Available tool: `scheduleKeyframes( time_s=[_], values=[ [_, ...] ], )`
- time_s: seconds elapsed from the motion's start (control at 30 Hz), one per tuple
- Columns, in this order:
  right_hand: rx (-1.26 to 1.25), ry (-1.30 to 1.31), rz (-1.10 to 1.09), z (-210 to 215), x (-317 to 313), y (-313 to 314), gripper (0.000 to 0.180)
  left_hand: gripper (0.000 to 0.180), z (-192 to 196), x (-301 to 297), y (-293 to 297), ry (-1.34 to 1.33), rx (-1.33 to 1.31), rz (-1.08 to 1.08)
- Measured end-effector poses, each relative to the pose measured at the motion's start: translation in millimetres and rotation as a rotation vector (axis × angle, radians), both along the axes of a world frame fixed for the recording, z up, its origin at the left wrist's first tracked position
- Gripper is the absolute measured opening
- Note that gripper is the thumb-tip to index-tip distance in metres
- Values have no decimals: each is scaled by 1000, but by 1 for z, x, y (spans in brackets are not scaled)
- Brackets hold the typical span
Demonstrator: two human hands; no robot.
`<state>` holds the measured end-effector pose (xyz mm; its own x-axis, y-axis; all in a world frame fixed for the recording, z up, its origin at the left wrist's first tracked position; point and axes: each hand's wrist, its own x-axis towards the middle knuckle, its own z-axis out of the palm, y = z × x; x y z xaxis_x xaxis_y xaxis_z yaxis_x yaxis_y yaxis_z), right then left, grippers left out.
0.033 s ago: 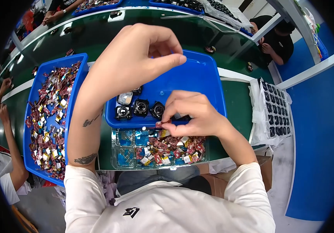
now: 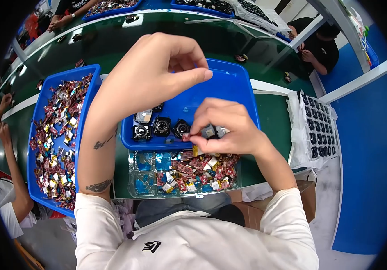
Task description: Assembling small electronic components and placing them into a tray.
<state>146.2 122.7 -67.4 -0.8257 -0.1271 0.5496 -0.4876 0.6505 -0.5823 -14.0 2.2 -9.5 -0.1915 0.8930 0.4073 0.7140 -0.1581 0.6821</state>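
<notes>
The right hand (image 2: 227, 128) pinched a small black component (image 2: 209, 131) between thumb and fingers, just above the near edge of the middle blue tray (image 2: 229, 85). The left hand (image 2: 150, 74) was raised over that tray, thumb and forefinger pressed together; whether anything sat between them could not be told. Three round black parts (image 2: 161, 127) lay in the tray. A clear tray (image 2: 145, 162) of small reddish pieces sat nearer on the green desk (image 2: 112, 49), and another blue tray (image 2: 40, 117) lay left.

Blue tray (image 2: 229, 85) smooth glossy plastic; clear blister tray (image 2: 145, 180) shiny plastic; green tabletop (image 2: 112, 45) glossy; sleeves (image 2: 288, 216) matt cloth
</notes>
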Motion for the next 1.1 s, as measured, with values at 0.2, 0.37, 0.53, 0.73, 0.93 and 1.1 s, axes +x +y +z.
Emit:
scheduleKeyframes(
  time_s=[0.2, 0.37, 0.53, 0.73, 0.93, 1.1],
  values=[
    [226, 463, -166, 55, -19, 34, 16, 13, 1, 9, 2, -250, 124, -29],
    [224, 578, -144, 61, -27, 33, 17, 14, 10, 12, -6, -471, 212, -24],
    [195, 561, -169, 57, -31, 38, 16, 16, 6, 12, -4, -487, 210, -22],
    [391, 603, -235, 54, -29, 51, 12, 20, 1, 12, 6, -482, 201, 15],
    [268, 583, -256, 56, -28, 52, 13, 20, -1, 19, 12, -494, 228, 18],
    [477, 657, -311, 52, -28, 50, 10, 25, -7, 19, 14, -505, 240, 59]
  ],
)
